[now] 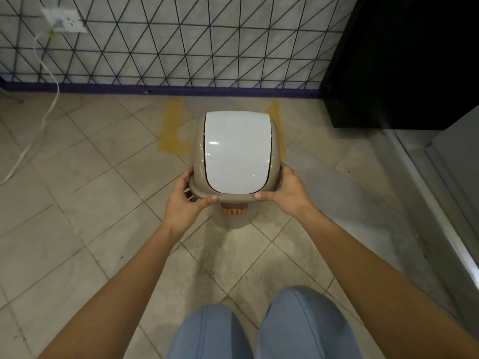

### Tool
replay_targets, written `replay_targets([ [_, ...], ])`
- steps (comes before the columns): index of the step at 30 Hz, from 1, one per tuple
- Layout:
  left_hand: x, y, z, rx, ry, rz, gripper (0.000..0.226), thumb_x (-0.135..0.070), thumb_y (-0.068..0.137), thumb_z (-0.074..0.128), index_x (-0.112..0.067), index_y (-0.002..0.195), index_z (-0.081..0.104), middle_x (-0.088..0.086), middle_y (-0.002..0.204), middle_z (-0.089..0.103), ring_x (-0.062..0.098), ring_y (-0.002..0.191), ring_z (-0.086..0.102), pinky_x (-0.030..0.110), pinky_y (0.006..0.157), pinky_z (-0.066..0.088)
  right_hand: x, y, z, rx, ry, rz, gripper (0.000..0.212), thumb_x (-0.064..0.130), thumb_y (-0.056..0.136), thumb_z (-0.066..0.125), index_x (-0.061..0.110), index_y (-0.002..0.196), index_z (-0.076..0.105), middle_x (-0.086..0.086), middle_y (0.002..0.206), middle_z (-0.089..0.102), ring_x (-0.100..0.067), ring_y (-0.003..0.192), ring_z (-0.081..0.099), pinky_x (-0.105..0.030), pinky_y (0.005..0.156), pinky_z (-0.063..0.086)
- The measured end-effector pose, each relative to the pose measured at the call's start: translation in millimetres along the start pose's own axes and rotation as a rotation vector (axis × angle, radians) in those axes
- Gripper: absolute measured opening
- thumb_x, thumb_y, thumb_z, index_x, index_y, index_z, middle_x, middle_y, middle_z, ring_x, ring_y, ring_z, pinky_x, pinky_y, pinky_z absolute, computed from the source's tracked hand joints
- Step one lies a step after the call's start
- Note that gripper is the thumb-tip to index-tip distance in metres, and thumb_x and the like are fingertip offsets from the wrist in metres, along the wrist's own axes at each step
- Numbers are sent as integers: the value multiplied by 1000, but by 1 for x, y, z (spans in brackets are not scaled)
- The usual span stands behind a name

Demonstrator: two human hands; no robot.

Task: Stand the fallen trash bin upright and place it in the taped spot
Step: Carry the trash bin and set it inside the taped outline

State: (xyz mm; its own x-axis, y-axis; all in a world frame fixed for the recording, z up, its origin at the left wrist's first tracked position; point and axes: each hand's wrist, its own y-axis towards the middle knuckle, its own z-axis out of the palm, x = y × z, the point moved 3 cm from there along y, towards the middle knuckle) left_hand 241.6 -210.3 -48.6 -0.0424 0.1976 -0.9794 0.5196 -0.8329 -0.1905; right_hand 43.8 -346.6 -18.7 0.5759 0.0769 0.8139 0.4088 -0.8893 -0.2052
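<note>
Nearest the camera, two knees in blue trousers [261, 330] sit above the tiled floor [85, 203]. Both bare forearms reach forward to the trash bin [234, 193]. The left hand [185, 200] grasps the left side of the bin's beige rim, thumb on top; the right hand [283, 191] grasps the right side likewise. The bin stands upright, its white swing lid [237, 149] facing up and an orange label [234, 211] showing on the near side of the body. Whether its base touches the floor cannot be told. Strips of yellow tape [172, 128] show on the floor beside and behind the bin. Beyond, a wall with a triangular line pattern [181, 40] carries a socket [64, 20] and a white cable [49, 107]; a black cabinet [404, 60] stands at the far right.
</note>
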Motion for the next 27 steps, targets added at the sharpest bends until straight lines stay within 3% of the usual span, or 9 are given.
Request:
replay_targets([
  [4,-6,14,7,-42,-49,-13,87,-5,72,77,-29,143,33,-10,134,49,10,115,55,24,87,52,3,13,1,-11,37,-7,104,21,55,88,19,142,31,-6,132,42,-22,124,42,-28,97,34],
  [7,-8,22,11,-64,-66,-49,87,-2,73,76,-30,143,33,-11,133,48,11,115,55,20,83,51,4,22,0,10,45,2,105,21,55,88,19,143,30,-6,133,40,-22,125,42,-31,101,35],
  [11,-16,35,13,-75,-49,-61,86,-1,73,76,-30,142,33,-14,128,48,10,111,56,11,70,52,10,36,-3,34,36,13,105,19,57,87,18,143,27,-7,135,36,-23,126,41,-32,104,34],
  [15,-18,44,13,-84,-12,-73,86,-6,73,77,-33,141,32,-17,124,47,4,104,56,9,66,49,15,51,-4,59,-3,11,103,20,58,86,17,143,27,-8,135,36,-23,126,40,-28,101,31],
  [21,-23,72,7,-90,-12,-82,85,-8,76,75,-32,143,29,-15,126,43,11,110,52,15,76,45,23,80,1,56,-4,8,102,22,60,86,17,143,28,-8,135,38,-23,127,40,-32,103,33],
  [25,-24,98,2,-103,-30,-60,83,-7,77,73,-31,143,29,-18,123,45,14,113,53,12,75,48,33,108,7,63,16,-14,102,22,60,86,19,144,27,-6,141,40,-21,131,38,-37,109,33],
  [27,-26,110,-1,-104,-17,-51,83,-11,78,74,-31,144,28,-15,129,45,17,116,53,22,86,50,36,119,10,47,40,-14,100,20,61,85,19,143,28,-6,142,42,-21,132,38,-41,109,34],
])
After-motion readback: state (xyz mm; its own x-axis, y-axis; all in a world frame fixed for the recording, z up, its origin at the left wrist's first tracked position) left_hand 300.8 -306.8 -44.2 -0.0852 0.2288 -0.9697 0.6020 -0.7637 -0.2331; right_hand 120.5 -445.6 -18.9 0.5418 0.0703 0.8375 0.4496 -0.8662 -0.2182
